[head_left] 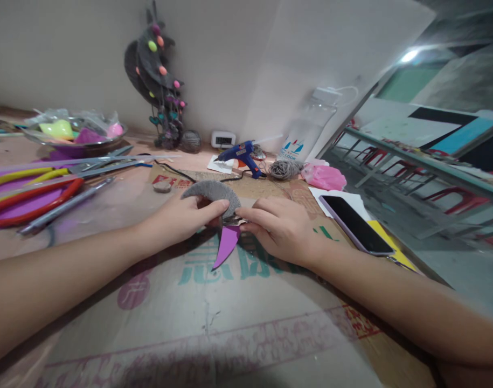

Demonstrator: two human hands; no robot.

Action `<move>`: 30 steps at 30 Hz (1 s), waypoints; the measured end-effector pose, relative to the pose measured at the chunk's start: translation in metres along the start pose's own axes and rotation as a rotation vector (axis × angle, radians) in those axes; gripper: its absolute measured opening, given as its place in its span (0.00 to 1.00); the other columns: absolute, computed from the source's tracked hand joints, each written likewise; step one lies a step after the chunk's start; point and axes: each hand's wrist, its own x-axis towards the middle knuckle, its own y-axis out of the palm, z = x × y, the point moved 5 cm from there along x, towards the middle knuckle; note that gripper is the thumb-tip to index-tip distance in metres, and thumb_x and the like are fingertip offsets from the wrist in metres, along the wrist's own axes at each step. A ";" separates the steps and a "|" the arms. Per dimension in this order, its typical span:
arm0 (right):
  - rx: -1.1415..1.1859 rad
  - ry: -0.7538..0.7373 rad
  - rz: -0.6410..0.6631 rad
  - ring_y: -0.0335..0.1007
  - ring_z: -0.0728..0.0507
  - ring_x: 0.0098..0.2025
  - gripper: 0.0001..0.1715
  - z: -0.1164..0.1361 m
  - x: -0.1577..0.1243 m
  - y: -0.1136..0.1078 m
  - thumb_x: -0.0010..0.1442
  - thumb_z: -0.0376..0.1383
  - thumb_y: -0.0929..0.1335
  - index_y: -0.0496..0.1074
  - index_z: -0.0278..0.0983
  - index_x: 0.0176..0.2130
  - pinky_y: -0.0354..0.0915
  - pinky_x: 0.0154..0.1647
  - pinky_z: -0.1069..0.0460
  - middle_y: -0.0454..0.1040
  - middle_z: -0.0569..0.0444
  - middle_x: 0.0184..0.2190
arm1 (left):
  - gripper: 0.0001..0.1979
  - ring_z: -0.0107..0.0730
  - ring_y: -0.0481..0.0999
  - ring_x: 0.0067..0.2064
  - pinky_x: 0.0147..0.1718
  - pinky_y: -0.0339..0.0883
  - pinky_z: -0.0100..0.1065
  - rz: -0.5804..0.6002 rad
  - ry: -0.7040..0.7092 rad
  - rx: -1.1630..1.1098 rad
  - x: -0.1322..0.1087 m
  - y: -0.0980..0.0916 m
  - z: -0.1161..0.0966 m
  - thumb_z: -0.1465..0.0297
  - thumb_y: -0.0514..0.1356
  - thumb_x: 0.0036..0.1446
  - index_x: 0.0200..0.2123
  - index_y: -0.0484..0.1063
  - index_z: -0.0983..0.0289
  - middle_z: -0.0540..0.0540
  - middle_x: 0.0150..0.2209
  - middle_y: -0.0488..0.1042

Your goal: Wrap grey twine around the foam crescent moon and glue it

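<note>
My left hand (180, 216) grips a crescent-shaped piece wrapped in grey yarn (215, 192), thumb and fingers closed on its lower part. The piece's bare purple tip (227, 242) points down toward me. My right hand (279, 226) pinches the piece at the line where the grey wrapping ends, fingers closed together; a strand of yarn seems to be under the fingertips, though it is too small to be sure. Both hands rest over a flattened cardboard sheet (214, 318) with green and red print.
A blue glue gun (242, 155) and a ball of grey yarn (284, 168) lie behind the hands. A phone (356, 223) lies to the right. Red and yellow scissors (26, 199), a bowl of bright bits (74, 134) and a finished dark ornament (159, 81) are at left and back.
</note>
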 end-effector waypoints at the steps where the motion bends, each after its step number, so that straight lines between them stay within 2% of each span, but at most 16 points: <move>1: -0.004 0.007 0.008 0.62 0.49 0.28 0.14 0.000 0.000 0.000 0.63 0.39 0.62 0.72 0.36 0.43 0.55 0.29 0.53 0.70 0.54 0.27 | 0.23 0.36 0.73 0.29 0.29 0.61 0.32 0.005 0.006 -0.001 0.000 0.000 0.000 0.51 0.51 0.53 0.22 0.73 0.62 0.51 0.25 0.77; 11: -0.061 0.034 0.073 0.61 0.49 0.28 0.15 0.003 0.000 0.001 0.64 0.40 0.60 0.73 0.37 0.42 0.52 0.29 0.53 0.70 0.54 0.26 | 0.23 0.35 0.71 0.28 0.28 0.60 0.32 0.009 0.016 0.016 0.001 0.001 0.002 0.51 0.50 0.53 0.21 0.72 0.62 0.51 0.23 0.75; 21: -0.068 -0.003 0.056 0.60 0.49 0.27 0.13 0.003 0.001 -0.001 0.64 0.37 0.60 0.73 0.37 0.41 0.53 0.29 0.53 0.70 0.55 0.26 | 0.22 0.35 0.72 0.30 0.31 0.61 0.32 0.028 0.029 -0.004 0.002 0.003 0.000 0.53 0.51 0.54 0.22 0.72 0.62 0.50 0.24 0.75; 23: 0.031 0.069 0.036 0.61 0.49 0.28 0.13 0.001 0.001 -0.003 0.64 0.38 0.61 0.71 0.36 0.42 0.54 0.29 0.53 0.70 0.54 0.26 | 0.22 0.35 0.72 0.30 0.32 0.62 0.32 0.016 0.023 -0.005 0.001 0.002 -0.002 0.53 0.51 0.54 0.21 0.72 0.62 0.51 0.24 0.75; 27: 0.321 0.342 -0.016 0.63 0.50 0.27 0.17 -0.010 -0.002 -0.004 0.60 0.44 0.64 0.68 0.35 0.43 0.57 0.29 0.55 0.71 0.55 0.28 | 0.21 0.34 0.71 0.28 0.32 0.62 0.32 -0.012 0.030 -0.065 0.001 -0.002 -0.002 0.53 0.52 0.54 0.22 0.72 0.62 0.50 0.23 0.73; 30: 0.468 0.514 0.039 0.63 0.51 0.26 0.18 -0.018 -0.004 0.003 0.56 0.47 0.67 0.69 0.35 0.34 0.56 0.27 0.56 0.70 0.57 0.25 | 0.21 0.33 0.71 0.29 0.31 0.62 0.31 -0.029 0.040 -0.162 0.002 -0.002 0.001 0.52 0.52 0.54 0.23 0.72 0.62 0.51 0.24 0.74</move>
